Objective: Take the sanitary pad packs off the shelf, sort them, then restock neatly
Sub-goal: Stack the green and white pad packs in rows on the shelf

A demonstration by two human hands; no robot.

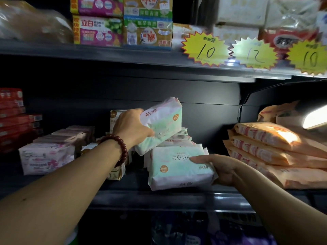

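left hand [131, 128]: fingers curled round the left end of the upper mint-green-and-white soft plastic pad pack [161, 124]. Pack is tilted, right end up, at 12 o'clock of the pile. Dark red bead bracelet [122, 147] on that wrist.

right hand [223, 168]: thumb on top, fingers underneath, gripping the right end of the lower mint-green-and-white pad pack [178, 167], which lies flat at the front edge of the dark metal shelf [159, 197].

Count, same pack type: 2 in hand, plus the stacked packs between them [177, 138]. At least 2 edges show there; exact number not readable.

Rest of the middle shelf:
- 9 o'clock: row of pink-and-white pad packs [46, 156], front one clear, at least 3 behind it.
- beside the left wrist: 2 white-and-gold packs, one upright behind the hand [115, 117], one under the wrist [115, 172].
- far 9 o'clock: stacked red boxes [12, 112], too blurred to count.
- 3 o'clock: orange soft bags [265, 137], at least 4 stacked flat.

Upper shelf:
- 11 o'clock: 4 printed boxes in 2 stacks of 2, the magenta pair [99, 30] left of the gold-and-green pair [147, 30].
- 1 to 2 o'clock: 3 yellow starburst price tags [205, 49], reading 10, 12, 10.
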